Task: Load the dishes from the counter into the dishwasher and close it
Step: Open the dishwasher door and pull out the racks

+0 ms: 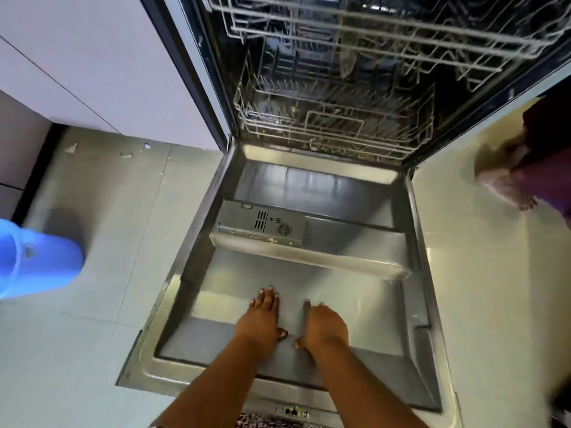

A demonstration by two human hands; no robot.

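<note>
The dishwasher door [309, 193] lies fully open and flat in front of me, its steel inner face up. My left hand [261, 319] rests flat on the door's near part, fingers straight. My right hand [324, 325] lies beside it, fingers bent down onto the steel, holding nothing. The lower rack [333, 125] sits inside the tub with a few items I cannot make out. The upper rack [386, 29] is above it. The detergent dispenser [262, 223] sits mid-door, with a white bar [309, 253] across the door below it.
A blue plastic bucket [37, 261] stands on the tiled floor at the left. Another person's foot and purple garment [525, 183] are at the right of the door. Pale cabinet fronts [92, 57] flank the dishwasher on the left.
</note>
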